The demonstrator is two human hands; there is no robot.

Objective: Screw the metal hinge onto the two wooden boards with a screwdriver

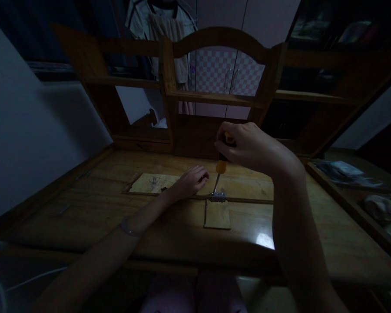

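Observation:
My right hand is wrapped round the yellow and black handle of a screwdriver. The screwdriver leans slightly, its metal shaft reaching down to a small metal hinge. That hinge lies across the edge of a long wooden board and a small square wooden piece, both flat on the desk. Left of the hinge, my left hand rests on the long board with its fingers loosely bent and no object visible in them. The exact spot where the tip meets the hinge is too small to make out.
Everything lies on a glossy wooden desk. A wooden shelf unit with an arched top rises at the back. On the desk's left lies a small thin metallic piece. Plastic-wrapped items sit on the right beyond a raised wooden edge.

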